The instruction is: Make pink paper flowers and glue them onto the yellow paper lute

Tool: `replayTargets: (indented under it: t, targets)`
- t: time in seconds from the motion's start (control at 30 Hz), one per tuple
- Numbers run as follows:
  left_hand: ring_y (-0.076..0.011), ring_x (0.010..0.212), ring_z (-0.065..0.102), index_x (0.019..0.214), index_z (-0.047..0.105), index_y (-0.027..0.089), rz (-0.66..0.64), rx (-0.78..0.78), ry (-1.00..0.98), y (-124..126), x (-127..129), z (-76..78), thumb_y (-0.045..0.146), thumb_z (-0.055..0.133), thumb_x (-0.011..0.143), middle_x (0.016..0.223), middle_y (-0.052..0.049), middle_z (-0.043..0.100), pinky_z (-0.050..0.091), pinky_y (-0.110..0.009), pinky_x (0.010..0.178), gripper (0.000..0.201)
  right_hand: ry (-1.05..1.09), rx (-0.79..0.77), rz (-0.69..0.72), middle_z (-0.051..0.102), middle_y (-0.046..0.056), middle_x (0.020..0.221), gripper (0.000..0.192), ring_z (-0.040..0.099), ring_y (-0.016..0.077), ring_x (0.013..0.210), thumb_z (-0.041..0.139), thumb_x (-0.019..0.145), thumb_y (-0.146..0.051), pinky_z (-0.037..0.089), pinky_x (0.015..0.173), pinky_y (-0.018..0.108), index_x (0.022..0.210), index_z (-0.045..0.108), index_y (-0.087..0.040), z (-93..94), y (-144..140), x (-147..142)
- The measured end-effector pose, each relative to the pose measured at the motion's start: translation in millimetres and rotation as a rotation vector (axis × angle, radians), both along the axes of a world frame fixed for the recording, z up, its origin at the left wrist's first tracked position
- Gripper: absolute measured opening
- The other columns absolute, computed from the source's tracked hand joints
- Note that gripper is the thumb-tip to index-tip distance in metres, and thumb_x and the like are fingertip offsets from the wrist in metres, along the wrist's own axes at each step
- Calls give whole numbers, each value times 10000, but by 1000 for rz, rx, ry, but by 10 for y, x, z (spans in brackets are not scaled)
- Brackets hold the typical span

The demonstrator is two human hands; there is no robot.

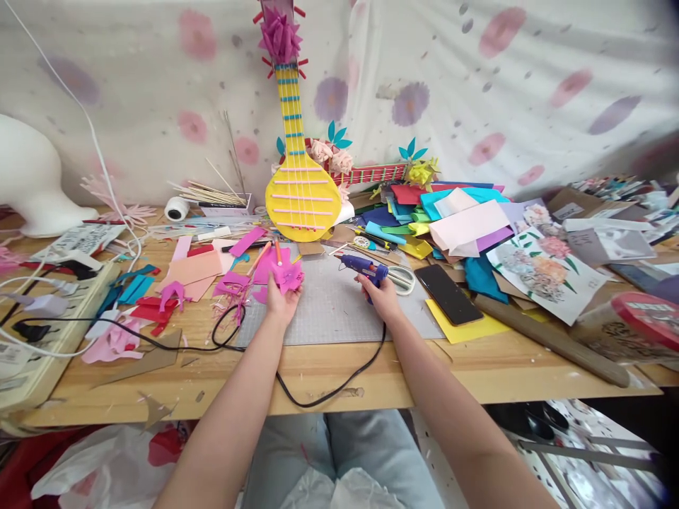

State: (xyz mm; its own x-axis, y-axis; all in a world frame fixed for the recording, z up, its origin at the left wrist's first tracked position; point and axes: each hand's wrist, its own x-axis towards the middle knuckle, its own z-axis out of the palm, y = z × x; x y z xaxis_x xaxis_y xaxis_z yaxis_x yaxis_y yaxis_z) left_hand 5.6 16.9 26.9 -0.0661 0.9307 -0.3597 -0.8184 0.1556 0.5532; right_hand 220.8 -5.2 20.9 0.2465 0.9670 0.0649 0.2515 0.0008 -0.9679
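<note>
My left hand (283, 300) is closed on a magenta paper flower (289, 276), whose petals stick up past the fingers. In my right hand (382, 295) is a blue hot glue gun (363, 266), its nozzle pointing left toward the flower, with a gap between them. A black cord (334, 396) runs from the gun's handle down over the table edge and back to the left. Under both hands lies a grey cutting mat (329, 318). White-handled scissors (402, 280) rest just right of the gun.
A yellow paper lute (302, 194) stands upright at the back. Coloured paper scraps (194, 268) spread to the left, near a power strip (47, 346). On the right are a black phone (448, 293), stacked paper sheets (469, 226), a wooden stick (552, 339) and a red-lidded jar (631, 325).
</note>
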Motion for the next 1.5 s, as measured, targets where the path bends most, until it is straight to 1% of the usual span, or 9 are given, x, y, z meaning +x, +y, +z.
replayTargets:
  t: [0.1, 0.2, 0.47, 0.6, 0.73, 0.9, 1.03, 1.37, 1.5]
  targets:
    - [-143, 674, 618, 970, 622, 168, 4, 29, 108, 1, 77, -55, 474, 355, 899, 770, -56, 662, 446, -229, 546, 412, 2, 15, 206, 463, -29, 490, 492, 416, 92, 440, 576, 684, -609, 364, 435, 236, 798, 632, -134, 202, -87, -111]
    - [-149, 748, 631, 976, 638, 188, 1, 69, 148, 9, 114, -112, 497, 410, 876, 853, -54, 678, 475, -245, 623, 397, -133, 23, 297, 490, -26, 494, 478, 429, 97, 446, 616, 672, -577, 373, 436, 235, 851, 656, -135, 350, -112, -189]
    - [-161, 920, 628, 976, 648, 202, 10, 131, 231, 12, 136, -128, 429, 376, 912, 977, -49, 680, 492, -262, 748, 359, -479, 108, 293, 661, 24, 721, 381, 582, 176, 660, 603, 717, -512, 441, 606, 284, 873, 696, -178, 481, -30, -222]
    - [-164, 959, 618, 984, 643, 210, 9, 113, 250, 10, 146, -126, 430, 398, 905, 947, -43, 680, 490, -269, 771, 339, -482, 154, 243, 687, 36, 809, 401, 611, 199, 740, 597, 731, -514, 458, 672, 308, 931, 691, -180, 539, -27, -174]
    - [-147, 840, 626, 939, 639, 207, 4, 95, 216, 16, 133, -115, 470, 416, 886, 882, -37, 674, 474, -241, 696, 348, -389, 145, 150, 685, 55, 774, 412, 619, 203, 709, 617, 703, -530, 468, 632, 307, 868, 683, -159, 472, -5, -62]
    - [-141, 706, 599, 878, 623, 194, 49, 76, 126, 34, 55, -48, 472, 351, 903, 816, -48, 654, 427, -240, 586, 390, -135, -23, -37, 675, 91, 741, 467, 607, 177, 595, 579, 696, -575, 462, 541, 288, 824, 635, -129, 93, 179, 116]
    - [-132, 654, 582, 884, 608, 202, 76, 80, 58, 59, -59, 1, 500, 307, 900, 761, -44, 632, 399, -226, 543, 423, -228, -46, -129, 685, 85, 752, 473, 615, 215, 692, 527, 707, -604, 459, 636, 321, 753, 644, -148, -102, 367, 214]
    - [-128, 640, 583, 899, 594, 203, 147, 62, -2, -29, -175, 32, 491, 313, 896, 747, -34, 622, 398, -222, 547, 402, -557, -106, -16, 678, 129, 859, 458, 617, 271, 816, 544, 738, -550, 438, 722, 364, 884, 660, -132, -3, 548, 396]
    - [-131, 651, 591, 880, 588, 196, 208, 53, -10, 32, -296, 121, 513, 322, 884, 760, -45, 623, 410, -217, 543, 414, -572, 26, 36, 662, 117, 989, 521, 603, 264, 930, 602, 692, -576, 441, 808, 381, 1006, 627, -161, 134, 471, 417]
